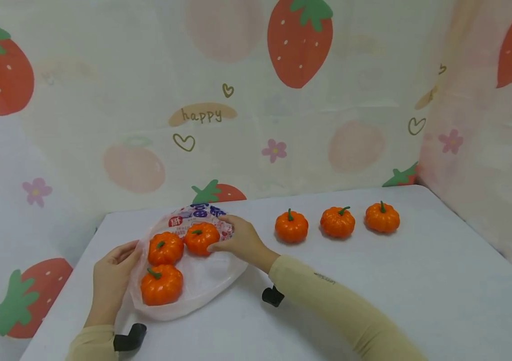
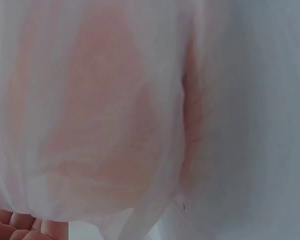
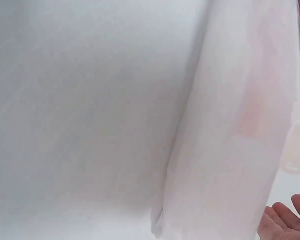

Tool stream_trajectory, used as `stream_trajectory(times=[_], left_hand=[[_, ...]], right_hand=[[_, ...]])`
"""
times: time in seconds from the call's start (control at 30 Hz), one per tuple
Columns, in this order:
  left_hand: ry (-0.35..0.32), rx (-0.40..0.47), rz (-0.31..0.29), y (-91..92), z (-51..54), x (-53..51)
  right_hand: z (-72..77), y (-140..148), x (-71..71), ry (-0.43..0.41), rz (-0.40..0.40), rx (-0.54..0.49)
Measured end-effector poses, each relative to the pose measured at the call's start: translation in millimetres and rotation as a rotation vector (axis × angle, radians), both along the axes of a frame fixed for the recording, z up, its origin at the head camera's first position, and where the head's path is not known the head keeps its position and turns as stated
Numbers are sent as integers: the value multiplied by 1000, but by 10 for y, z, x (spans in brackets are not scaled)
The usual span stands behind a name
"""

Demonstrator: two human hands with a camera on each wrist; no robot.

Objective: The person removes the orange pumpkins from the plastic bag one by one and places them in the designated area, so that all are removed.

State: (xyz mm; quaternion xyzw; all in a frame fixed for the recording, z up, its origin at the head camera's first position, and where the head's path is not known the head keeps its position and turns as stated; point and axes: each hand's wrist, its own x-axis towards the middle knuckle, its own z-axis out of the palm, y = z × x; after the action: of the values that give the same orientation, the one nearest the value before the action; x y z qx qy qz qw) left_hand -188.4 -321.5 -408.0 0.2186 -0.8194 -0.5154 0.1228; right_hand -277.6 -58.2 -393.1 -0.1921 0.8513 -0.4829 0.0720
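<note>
A translucent pinkish-white plastic bag [image 1: 211, 281] lies spread wide at its mouth on the table, blue and red print at its far side. Three orange toy pumpkins with green stems are inside: a near one [image 1: 162, 286], a left one [image 1: 166, 248] and a right one [image 1: 200, 238]. My left hand [image 1: 113, 273] pinches the bag's left rim. At the right rim, my right hand [image 1: 244, 240] reaches over with thumb and fingers spread apart, the thumb touching the right pumpkin. Bag film fills much of both wrist views, with the right hand's fingers [image 3: 285, 222] at the lower right corner.
Outside the bag, three more pumpkins stand in a row toward the back right: one [image 1: 291, 226], a second [image 1: 337, 222] and a third [image 1: 382, 217]. Behind the white table [image 1: 373, 291] hangs a strawberry-printed cloth [image 1: 292, 115]. Black wrist mounts sit under both forearms.
</note>
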Motion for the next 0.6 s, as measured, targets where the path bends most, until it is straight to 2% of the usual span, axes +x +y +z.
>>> stream_trajectory(times=[0.3,0.6], left_hand=[[-7,15,-2,10,3,-1],[-2,1,4,-4,-6,-7]], right_hand=[[-38,-172,-75,-31,-7,26],[-106,-334,-188,-50,-33,107]])
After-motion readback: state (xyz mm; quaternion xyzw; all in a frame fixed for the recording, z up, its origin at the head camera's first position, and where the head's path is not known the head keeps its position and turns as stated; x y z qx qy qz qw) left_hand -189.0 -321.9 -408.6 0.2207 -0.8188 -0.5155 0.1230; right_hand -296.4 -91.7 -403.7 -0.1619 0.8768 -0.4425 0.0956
